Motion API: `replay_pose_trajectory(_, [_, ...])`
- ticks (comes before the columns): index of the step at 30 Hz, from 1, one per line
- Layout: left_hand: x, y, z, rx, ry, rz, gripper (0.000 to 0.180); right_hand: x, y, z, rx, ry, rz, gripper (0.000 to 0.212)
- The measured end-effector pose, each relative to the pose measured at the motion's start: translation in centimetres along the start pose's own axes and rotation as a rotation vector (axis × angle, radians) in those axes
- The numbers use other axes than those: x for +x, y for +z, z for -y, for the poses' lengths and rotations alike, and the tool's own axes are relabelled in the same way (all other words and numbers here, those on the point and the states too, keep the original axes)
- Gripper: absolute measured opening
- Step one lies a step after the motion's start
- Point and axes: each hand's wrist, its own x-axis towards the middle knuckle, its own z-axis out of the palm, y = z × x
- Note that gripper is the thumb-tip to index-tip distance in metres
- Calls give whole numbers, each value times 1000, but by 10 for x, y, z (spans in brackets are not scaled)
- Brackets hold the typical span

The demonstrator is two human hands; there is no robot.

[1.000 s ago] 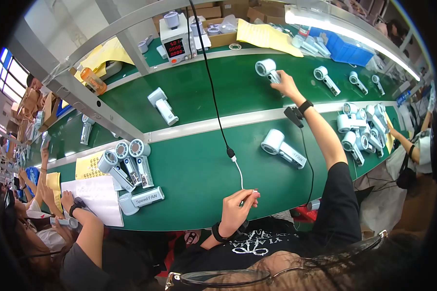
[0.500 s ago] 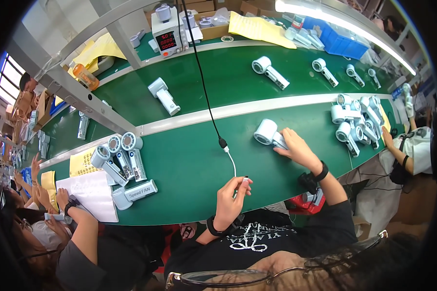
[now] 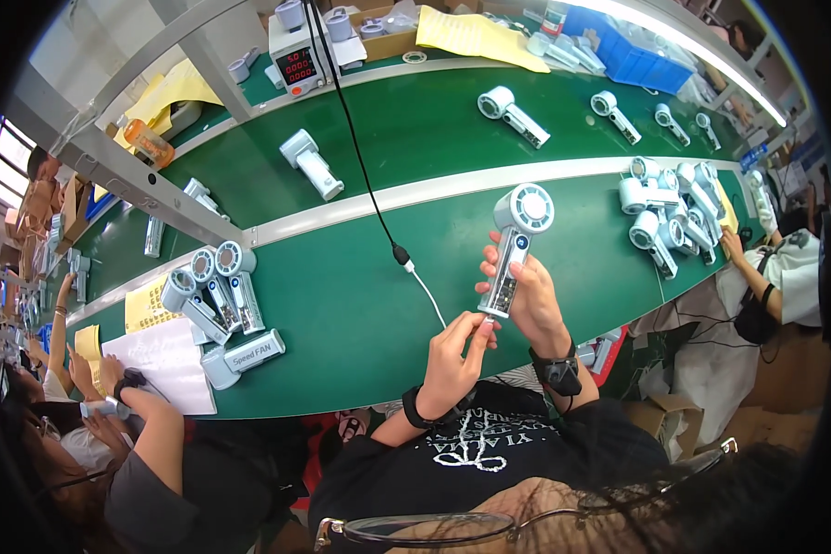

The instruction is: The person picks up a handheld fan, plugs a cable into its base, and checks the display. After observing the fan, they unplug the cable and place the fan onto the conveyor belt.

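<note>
Green-topped desk point(image 3: 342, 305) below, in a crowded workshop. Holds a pale-blue handheld fan point(image 3: 517, 244) in the right hand point(image 3: 534, 300), wrapped around the handle, above the desk's near side. Tilts its long axis slightly: round head away and a little right, foot down toward the left hand point(image 3: 457, 355). Pinches the end of a white cable point(image 3: 427, 294) narrowly in that left hand, nearer the foot than the right; cannot tell whether plugged in. Farther out, joined to the white cable, a black cable point(image 3: 355, 148); leftward, a cluster of fans point(image 3: 214, 286); rightward, a fan pile point(image 3: 679, 212); beyond, a power supply point(image 3: 297, 66).
</note>
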Motion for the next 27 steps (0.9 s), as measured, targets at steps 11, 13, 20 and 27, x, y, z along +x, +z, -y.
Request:
replay_pose_trajectory(11, [-3,-5,-2,-94,-67,-57,18,6,15,-12,-37,35,-30,69])
replay_pose_trajectory(13, [-4,-10,0,-118,-102,-36,19,6,14,-15,-59,16,-25,68])
replay_pose_trajectory(20, [-3,-14,7,-245,-200,29,23,6,16,-13,-185,-89,13,66])
replay_pose_trajectory(27, [-3,-15,7,-200,-218,3,19,5,15,-14,-301,-135,84,68])
